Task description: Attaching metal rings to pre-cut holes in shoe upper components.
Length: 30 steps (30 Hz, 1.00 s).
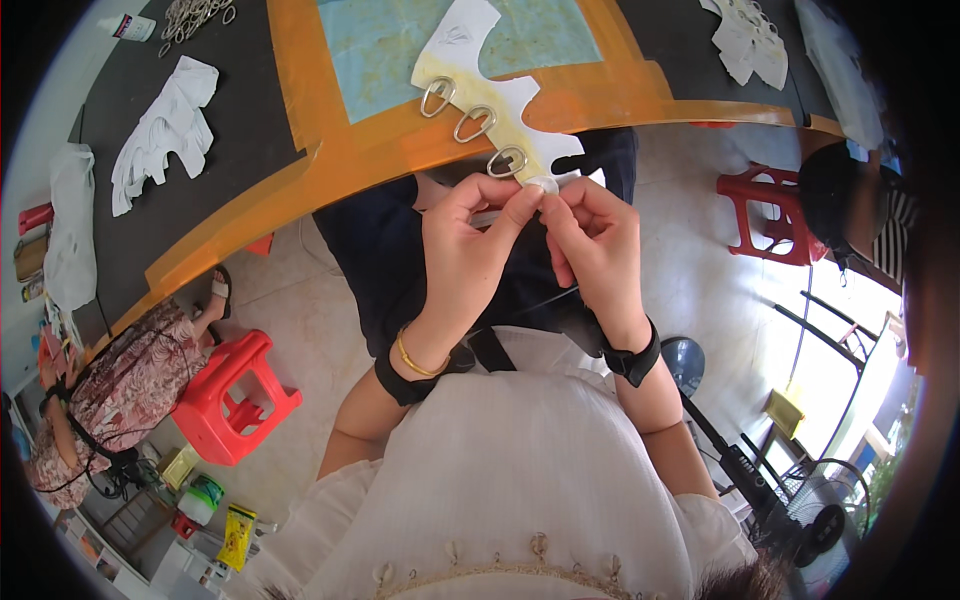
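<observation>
A white cut-out strip point(462, 45) with scalloped tabs and a yellowish coating lies partly on the table, its near end past the edge. Three metal rings point(490, 119) sit along its left side, the tabs seemingly running through them. At the near end, the thumb and fingers of my left hand point(462, 240) pinch the last tab. My right hand point(598, 245) pinches the same end from the right, fingertips touching those of the left. Whether a ring lies under the fingertips is hidden.
Orange tape point(220, 235) borders the table and a bluish work sheet point(370, 60). More white cut-outs point(170, 125) and a pile of metal rings point(195, 20) lie at the left, beside a small white bottle point(128, 27). Red stools point(235, 400) and seated people flank me.
</observation>
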{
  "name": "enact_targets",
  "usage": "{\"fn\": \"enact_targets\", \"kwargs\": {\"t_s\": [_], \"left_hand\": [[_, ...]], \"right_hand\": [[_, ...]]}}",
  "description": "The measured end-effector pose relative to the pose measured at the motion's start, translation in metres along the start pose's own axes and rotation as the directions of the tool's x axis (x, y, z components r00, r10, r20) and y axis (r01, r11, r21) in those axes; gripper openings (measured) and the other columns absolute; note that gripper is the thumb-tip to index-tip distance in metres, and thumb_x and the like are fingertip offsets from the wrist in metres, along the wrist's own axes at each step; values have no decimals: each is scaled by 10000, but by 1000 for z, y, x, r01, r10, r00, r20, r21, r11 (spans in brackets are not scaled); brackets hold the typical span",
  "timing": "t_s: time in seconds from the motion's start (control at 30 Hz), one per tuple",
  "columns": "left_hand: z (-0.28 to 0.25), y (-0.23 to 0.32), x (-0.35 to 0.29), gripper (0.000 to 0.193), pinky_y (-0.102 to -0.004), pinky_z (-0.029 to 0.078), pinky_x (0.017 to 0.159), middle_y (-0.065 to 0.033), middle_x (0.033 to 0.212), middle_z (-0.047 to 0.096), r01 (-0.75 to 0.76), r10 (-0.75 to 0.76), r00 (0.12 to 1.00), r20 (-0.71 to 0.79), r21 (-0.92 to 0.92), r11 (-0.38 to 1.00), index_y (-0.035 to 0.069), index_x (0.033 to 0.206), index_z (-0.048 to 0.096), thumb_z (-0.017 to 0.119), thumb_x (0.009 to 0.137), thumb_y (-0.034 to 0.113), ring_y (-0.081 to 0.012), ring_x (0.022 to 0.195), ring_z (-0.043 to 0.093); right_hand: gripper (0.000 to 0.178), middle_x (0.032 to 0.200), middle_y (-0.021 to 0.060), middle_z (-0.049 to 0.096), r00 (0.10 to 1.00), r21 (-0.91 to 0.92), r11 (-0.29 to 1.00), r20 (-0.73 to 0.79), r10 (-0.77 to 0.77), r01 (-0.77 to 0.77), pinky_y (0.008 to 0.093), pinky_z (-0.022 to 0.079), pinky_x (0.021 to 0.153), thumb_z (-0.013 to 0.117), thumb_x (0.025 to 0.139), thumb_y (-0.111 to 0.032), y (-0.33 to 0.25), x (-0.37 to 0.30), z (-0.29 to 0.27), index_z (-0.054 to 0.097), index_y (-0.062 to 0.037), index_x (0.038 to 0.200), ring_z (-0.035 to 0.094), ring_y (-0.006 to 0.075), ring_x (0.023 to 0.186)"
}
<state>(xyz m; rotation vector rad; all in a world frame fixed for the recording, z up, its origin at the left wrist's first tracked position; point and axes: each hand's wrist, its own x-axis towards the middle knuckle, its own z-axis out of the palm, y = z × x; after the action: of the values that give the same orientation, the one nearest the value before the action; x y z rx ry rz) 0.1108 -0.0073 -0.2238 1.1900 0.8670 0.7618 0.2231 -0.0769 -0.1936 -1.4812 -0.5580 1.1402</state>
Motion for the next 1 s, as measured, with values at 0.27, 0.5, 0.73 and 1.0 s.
{"fn": "enact_targets", "kwargs": {"t_s": [0.27, 0.5, 0.73, 1.0], "left_hand": [[0, -4, 5, 185, -196, 456, 691, -44, 812, 647, 58, -54, 998, 42, -93, 994, -23, 846, 596, 686, 819, 137, -61, 744, 574], [4, -4, 3, 172, -188, 417, 635, -30, 785, 641, -2, 2, 1000, 13, -14, 1000, -3, 810, 575, 689, 815, 125, -41, 685, 531], [3, -3, 1, 173, -205, 407, 657, -29, 765, 641, -80, 81, 995, -55, 24, 997, 0, 810, 575, 696, 808, 124, -49, 673, 533], [5, -3, 1, 157, -203, 426, 657, -33, 784, 641, -86, 85, 995, -58, -9, 996, -3, 812, 581, 684, 818, 116, -53, 699, 549]], "right_hand": [[199, 504, -4, 506, 1000, -99, 995, 6, -28, 28, 172, 272, 352, 549, 874, -104, -6, 3, -7, 540, 2, 706, 419, 29, 374], [228, 511, 5, 510, 988, 15, 990, -52, 143, -143, 175, 316, 349, 581, 892, -183, -1, -8, 0, 578, 12, 775, 440, 50, 374], [183, 544, 5, 533, 992, -2, 1000, -123, 23, -23, 163, 334, 361, 649, 847, -144, 1, -5, 1, 590, 30, 846, 457, 34, 405], [153, 562, 10, 552, 996, 95, 995, -75, 45, -38, 162, 343, 364, 634, 850, -109, 1, -3, 5, 590, 36, 865, 470, 36, 408]]}}
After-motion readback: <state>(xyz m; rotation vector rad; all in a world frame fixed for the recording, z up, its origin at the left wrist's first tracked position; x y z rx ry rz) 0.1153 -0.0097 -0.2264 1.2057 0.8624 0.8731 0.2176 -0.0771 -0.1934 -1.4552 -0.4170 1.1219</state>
